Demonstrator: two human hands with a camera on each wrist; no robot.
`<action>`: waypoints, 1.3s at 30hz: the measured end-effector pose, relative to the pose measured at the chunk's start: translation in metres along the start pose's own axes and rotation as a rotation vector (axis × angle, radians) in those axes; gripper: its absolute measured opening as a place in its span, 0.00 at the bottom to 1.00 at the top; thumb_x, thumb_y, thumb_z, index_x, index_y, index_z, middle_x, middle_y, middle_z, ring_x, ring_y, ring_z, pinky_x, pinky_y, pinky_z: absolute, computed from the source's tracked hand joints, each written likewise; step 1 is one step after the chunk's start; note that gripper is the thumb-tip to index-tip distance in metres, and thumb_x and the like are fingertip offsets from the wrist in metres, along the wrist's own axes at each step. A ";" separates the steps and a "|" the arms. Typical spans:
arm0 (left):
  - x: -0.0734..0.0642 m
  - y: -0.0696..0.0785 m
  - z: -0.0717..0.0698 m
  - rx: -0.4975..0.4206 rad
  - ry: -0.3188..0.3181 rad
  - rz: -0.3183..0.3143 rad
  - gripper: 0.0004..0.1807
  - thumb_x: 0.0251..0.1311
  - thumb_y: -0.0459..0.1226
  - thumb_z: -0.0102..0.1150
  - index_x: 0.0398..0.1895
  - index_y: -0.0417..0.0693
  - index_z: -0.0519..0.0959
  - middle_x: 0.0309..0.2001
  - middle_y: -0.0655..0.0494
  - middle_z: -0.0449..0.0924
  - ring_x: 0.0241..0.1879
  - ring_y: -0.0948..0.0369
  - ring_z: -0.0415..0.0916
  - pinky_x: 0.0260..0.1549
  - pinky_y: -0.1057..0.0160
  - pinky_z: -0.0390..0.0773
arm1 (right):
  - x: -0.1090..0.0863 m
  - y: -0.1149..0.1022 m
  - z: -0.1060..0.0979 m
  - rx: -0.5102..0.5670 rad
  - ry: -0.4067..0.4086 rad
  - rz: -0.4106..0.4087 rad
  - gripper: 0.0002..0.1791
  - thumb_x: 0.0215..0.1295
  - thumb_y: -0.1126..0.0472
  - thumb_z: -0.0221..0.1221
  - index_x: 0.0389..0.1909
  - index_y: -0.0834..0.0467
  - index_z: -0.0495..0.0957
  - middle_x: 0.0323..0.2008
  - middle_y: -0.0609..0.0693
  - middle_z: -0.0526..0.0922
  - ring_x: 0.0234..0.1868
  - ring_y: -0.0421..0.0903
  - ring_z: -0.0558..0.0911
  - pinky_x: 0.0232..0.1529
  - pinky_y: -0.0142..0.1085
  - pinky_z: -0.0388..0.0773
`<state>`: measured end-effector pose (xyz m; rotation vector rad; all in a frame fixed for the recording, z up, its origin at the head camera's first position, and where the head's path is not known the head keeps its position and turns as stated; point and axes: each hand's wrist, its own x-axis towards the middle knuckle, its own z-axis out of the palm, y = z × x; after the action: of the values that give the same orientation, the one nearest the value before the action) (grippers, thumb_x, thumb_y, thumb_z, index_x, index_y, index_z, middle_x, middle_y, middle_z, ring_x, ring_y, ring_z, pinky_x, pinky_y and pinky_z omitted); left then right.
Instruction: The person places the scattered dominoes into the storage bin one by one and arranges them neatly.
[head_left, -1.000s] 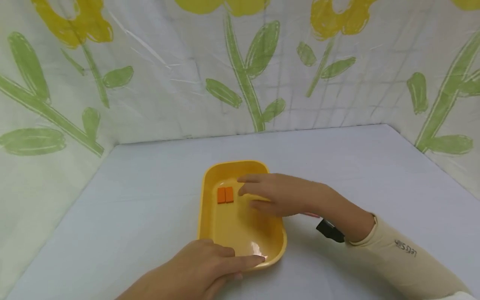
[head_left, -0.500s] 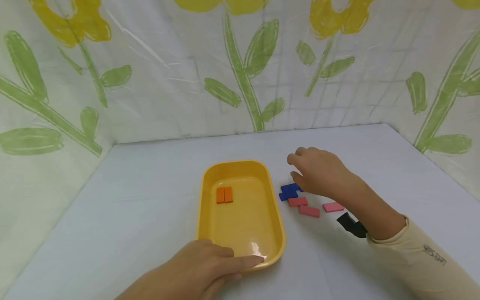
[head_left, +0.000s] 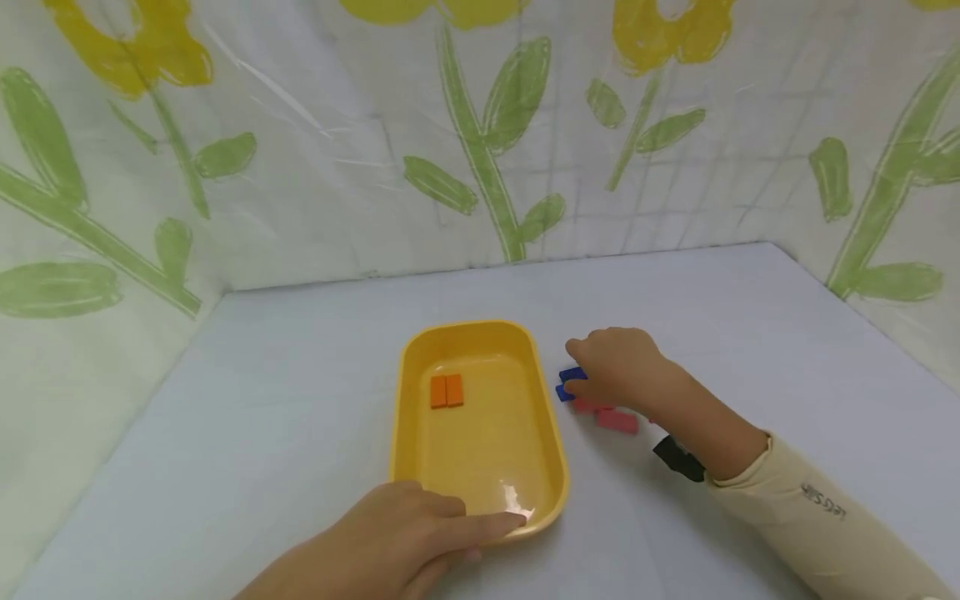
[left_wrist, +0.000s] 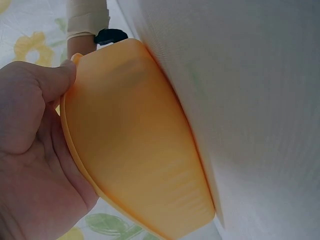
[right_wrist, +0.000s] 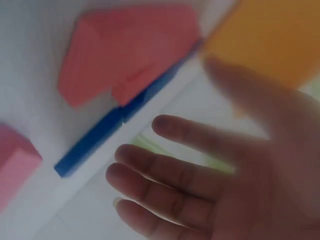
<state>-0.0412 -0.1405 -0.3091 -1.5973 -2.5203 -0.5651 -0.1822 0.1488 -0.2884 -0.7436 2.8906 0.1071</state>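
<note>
A yellow plastic tray (head_left: pixel 480 467) lies on the table, with two flat orange blocks (head_left: pixel 447 391) side by side in it. My left hand (head_left: pixel 405 533) grips its near rim; the left wrist view shows the thumb on the outer wall. Right of the tray, blue blocks (head_left: pixel 572 375) and reddish-pink blocks (head_left: pixel 617 421) lie close together. Over them hovers my right hand (head_left: pixel 622 371), partly hiding them. In the right wrist view its fingers (right_wrist: pixel 165 195) are spread and loosely bent, with nothing held and a gap to the blue blocks (right_wrist: pixel 95 140).
A white cloth covers the table (head_left: pixel 262 400). Behind and at the sides hangs a white curtain (head_left: pixel 322 183) with yellow flowers and green leaves. One more pink block (right_wrist: pixel 17 165) lies apart from the others in the right wrist view.
My right hand has left the space over the tray, swung right past the blocks, then come down and back left to the blue ones. The left hand stays on the rim.
</note>
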 end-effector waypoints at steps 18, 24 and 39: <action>-0.001 0.001 0.000 -0.010 -0.003 -0.011 0.27 0.72 0.42 0.57 0.72 0.68 0.68 0.25 0.72 0.67 0.25 0.74 0.65 0.31 0.75 0.66 | 0.002 -0.008 0.012 0.032 0.071 -0.307 0.07 0.63 0.62 0.68 0.39 0.53 0.81 0.28 0.46 0.71 0.28 0.44 0.72 0.33 0.38 0.75; -0.002 0.001 0.000 -0.001 0.006 -0.003 0.27 0.71 0.42 0.57 0.72 0.67 0.68 0.26 0.72 0.67 0.25 0.74 0.64 0.31 0.75 0.66 | 0.000 -0.005 0.009 0.092 0.043 -0.361 0.10 0.59 0.70 0.68 0.37 0.52 0.82 0.30 0.46 0.72 0.30 0.45 0.72 0.37 0.38 0.74; -0.002 0.000 0.000 0.021 0.020 0.016 0.26 0.72 0.42 0.57 0.71 0.67 0.69 0.25 0.72 0.65 0.25 0.74 0.63 0.30 0.75 0.65 | 0.001 -0.004 0.009 0.189 0.019 -0.400 0.12 0.53 0.72 0.66 0.31 0.52 0.80 0.29 0.45 0.72 0.29 0.43 0.70 0.33 0.36 0.71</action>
<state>-0.0400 -0.1419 -0.3095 -1.5957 -2.4887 -0.5483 -0.1799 0.1458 -0.2977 -1.2643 2.6540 -0.2166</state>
